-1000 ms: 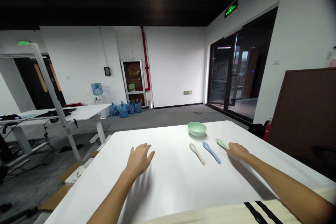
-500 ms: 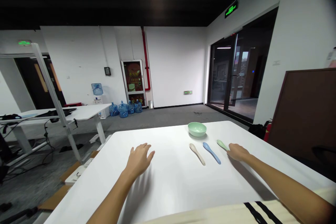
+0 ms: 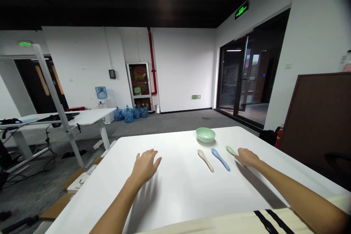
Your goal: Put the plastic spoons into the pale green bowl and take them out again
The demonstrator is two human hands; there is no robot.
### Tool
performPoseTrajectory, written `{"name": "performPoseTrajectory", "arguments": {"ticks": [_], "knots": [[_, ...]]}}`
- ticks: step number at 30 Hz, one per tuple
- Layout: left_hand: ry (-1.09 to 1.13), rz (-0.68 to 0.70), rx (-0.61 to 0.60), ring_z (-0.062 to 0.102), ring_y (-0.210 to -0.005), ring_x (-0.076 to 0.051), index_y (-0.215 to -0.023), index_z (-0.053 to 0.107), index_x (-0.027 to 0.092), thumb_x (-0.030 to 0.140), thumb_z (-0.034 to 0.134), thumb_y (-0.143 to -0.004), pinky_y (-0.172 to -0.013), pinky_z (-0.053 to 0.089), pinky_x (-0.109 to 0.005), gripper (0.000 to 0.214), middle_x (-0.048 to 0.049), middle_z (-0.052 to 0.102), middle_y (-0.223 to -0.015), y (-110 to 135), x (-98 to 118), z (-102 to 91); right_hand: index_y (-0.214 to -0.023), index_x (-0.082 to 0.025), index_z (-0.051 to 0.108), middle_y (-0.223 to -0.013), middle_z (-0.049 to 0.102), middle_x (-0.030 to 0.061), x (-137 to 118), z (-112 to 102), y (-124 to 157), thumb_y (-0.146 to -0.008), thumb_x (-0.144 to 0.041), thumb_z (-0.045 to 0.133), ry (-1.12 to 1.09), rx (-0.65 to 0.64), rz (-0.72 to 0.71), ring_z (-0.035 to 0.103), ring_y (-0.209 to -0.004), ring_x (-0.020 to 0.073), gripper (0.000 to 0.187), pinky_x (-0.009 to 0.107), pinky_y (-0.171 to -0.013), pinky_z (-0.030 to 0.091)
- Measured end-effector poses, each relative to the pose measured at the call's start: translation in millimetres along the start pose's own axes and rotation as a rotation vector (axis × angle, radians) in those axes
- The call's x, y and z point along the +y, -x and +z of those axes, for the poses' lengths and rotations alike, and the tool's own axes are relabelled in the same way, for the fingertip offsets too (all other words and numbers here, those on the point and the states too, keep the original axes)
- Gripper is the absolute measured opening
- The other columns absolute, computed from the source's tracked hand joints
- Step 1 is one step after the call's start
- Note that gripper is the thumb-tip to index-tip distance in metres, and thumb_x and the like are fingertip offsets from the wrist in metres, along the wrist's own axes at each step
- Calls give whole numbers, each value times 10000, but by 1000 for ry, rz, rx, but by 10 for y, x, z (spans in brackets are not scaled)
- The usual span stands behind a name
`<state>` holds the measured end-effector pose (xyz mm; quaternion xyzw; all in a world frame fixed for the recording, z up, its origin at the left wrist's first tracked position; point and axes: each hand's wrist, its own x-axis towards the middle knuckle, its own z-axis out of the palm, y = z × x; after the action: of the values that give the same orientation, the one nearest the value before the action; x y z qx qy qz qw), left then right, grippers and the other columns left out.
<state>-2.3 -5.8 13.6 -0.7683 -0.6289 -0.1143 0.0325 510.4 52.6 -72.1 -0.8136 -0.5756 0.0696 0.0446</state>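
Three spoons lie side by side on the white table: a beige spoon, a blue spoon and a green spoon. My right hand is closed over the handle end of the green spoon, hiding most of that handle. Behind the spoons stands a light green bowl, with nothing visible in it. On the left side of the table, my left hand is palm down with its fingers spread, holding nothing and well apart from the spoons.
The table's far edge runs just behind the bowl. Another white desk with cables stands at the left, beside a metal post. Several blue water jugs stand by the wall. A brown panel rises at the right.
My right hand has shifted very slightly at the green spoon's handle. My left hand, the bowl and the other spoons look the same.
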Motion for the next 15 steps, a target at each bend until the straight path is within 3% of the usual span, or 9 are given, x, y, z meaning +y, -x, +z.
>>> {"name": "performPoseTrajectory", "arguments": {"ticks": [7, 11, 15], "knots": [[20, 14, 7, 533, -1463, -303, -1424, 631, 229, 416, 411, -1066, -1234, 337, -616, 460, -137, 596, -1562, -3, -5, 16, -1054, -128, 721, -1162, 733, 227, -344, -375, 167, -1011, -479, 452, 37, 110, -70, 714, -1043, 348, 444, 389, -780, 488], [14, 21, 8, 532, -1462, -305, -1426, 628, 230, 420, 398, -1067, -1231, 339, -617, 467, -140, 588, -1569, -8, -10, 17, -1333, -129, 659, -1316, 713, 221, -613, -539, 352, -1010, -512, 450, -57, 196, -171, 661, -1240, 359, 543, 402, -925, 495], [17, 23, 22, 534, -1462, -307, -1416, 636, 240, 426, 404, -1062, -1227, 346, -610, 463, -135, 599, -1559, -2, -10, 14, -1481, -151, 576, -1470, 642, 199, -808, -522, 563, -1009, -551, 434, -132, 241, -266, 595, -1355, 371, 634, 452, -1042, 480]]}}
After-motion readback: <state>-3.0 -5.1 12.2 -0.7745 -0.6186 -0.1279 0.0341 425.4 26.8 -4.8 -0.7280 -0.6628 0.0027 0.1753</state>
